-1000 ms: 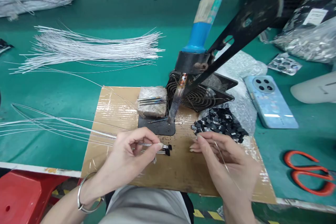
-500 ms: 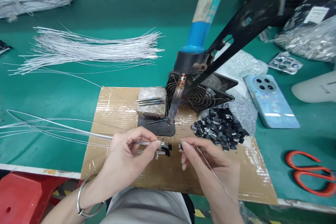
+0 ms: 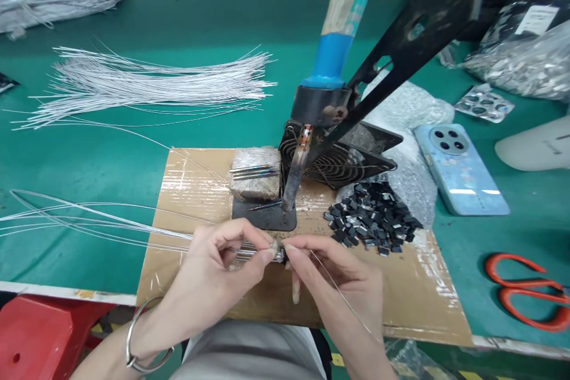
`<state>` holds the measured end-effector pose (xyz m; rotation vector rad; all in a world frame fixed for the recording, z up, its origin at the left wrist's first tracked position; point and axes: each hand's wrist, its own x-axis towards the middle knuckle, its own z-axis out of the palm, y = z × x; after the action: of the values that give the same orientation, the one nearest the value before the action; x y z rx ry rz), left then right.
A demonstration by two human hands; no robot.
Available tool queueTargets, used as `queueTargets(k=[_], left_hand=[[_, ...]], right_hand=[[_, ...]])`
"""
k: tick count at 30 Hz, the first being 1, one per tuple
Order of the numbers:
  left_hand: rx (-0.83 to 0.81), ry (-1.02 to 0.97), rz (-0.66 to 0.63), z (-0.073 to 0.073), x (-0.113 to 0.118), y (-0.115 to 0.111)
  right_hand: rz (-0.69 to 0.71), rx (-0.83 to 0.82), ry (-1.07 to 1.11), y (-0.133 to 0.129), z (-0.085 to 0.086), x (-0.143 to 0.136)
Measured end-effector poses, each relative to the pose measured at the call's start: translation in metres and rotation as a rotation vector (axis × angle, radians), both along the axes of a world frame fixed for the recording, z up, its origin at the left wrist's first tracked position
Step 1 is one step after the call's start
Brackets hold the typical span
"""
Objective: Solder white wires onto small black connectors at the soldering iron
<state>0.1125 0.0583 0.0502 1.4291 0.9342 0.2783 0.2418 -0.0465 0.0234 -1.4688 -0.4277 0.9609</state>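
Note:
My left hand (image 3: 236, 255) is closed around several thin white wires (image 3: 171, 230) that trail off to the left. Thumb and forefinger pinch them near their right-hand ends. My right hand (image 3: 333, 273) meets it fingertip to fingertip and pinches a small black connector (image 3: 285, 253), mostly hidden by the fingers. A thin solder wire (image 3: 345, 300) also runs through my right hand, down toward the wrist. Just behind my hands, a blue-handled soldering iron (image 3: 294, 181) hangs in a black bracket, its tip over a dark pad (image 3: 262, 218). Whether wires and connector touch is hidden.
Black connectors (image 3: 376, 217) lie piled on the cardboard (image 3: 423, 297), near a black fan (image 3: 338, 160). A wrapped block (image 3: 256, 187) carries metal tips. Farther out are a white wire bundle (image 3: 164, 83), a phone (image 3: 463, 172) and red-handled scissors (image 3: 525, 303).
My right hand has moved left with the small black connector and now meets my left fingertips. The gap between the hands has closed. My left hand has stayed nearly in place, still on the wires.

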Motion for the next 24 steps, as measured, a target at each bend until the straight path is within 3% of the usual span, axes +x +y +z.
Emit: queueTargets(k=[16, 24], left_hand=[[-0.031, -0.084, 0.073, 0.0, 0.009, -0.001], [0.036, -0.009, 0.084, 0.0, 0.011, -0.001]], right_hand=[[-0.019, -0.023, 0.028, 0.001, 0.002, -0.002], [0.094, 0.104, -0.299, -0.011, -0.014, 0.005]])
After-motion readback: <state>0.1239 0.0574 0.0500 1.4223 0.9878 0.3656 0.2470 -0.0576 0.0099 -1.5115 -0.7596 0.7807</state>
